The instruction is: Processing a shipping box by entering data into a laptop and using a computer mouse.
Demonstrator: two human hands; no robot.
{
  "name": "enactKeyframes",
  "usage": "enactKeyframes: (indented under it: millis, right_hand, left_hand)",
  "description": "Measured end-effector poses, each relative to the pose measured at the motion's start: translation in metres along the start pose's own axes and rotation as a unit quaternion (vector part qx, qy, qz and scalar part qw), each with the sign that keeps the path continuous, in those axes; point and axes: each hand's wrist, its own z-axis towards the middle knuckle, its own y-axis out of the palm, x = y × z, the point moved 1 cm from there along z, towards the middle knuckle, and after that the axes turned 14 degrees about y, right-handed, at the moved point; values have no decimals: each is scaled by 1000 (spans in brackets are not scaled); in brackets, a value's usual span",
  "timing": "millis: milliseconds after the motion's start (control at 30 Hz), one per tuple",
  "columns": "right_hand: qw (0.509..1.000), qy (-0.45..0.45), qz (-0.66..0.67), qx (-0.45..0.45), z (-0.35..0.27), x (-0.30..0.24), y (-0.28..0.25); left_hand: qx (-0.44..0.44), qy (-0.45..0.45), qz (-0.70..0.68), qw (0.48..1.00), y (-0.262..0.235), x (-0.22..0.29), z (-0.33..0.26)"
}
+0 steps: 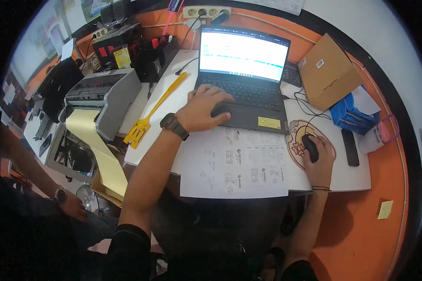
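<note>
A black laptop (pixel 248 110) sits on the white desk with its bright screen (pixel 244 54) raised. My left hand (pixel 204 108) lies over the left side of its keyboard, fingers stretched and thumb apart near the touchpad; a dark watch is on that wrist. With my right hand (pixel 321 157) I grip a black computer mouse (pixel 310 148) on a patterned mouse pad (pixel 293 136). Printed paper sheets (pixel 234 164) lie in front of the laptop and hang over the desk's near edge.
Left of the laptop lie a yellow flat tool (pixel 154 112) and a grey printer (pixel 101 96) feeding yellowish paper (pixel 98 150). At right are a cardboard box (pixel 330 72), blue tray (pixel 354 112), dark phone (pixel 350 147) and tumbler (pixel 375 136). Another person's arm (pixel 35 173) is at far left.
</note>
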Motion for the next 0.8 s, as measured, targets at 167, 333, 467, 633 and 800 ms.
enactKeyframes:
  millis: [167,333,467,633,800]
  right_hand:
    - [999,8,33,-12,-2,-1,-1]
    - [997,50,52,-18,-1,25,-20]
    - [997,19,56,-46,-2,-13,19]
    - [999,28,36,-25,-5,-1,-11]
    - [999,2,34,-27,-2,-7,1]
  left_hand:
    - [25,-91,117,989,4,3,-2]
    - [121,-106,219,962,41,1,5]
    - [38,-176,187,966,17,-9,-17]
    - [70,-121,196,971,36,-3,-1]
    - [27,-152,159,975,20,-3,-2]
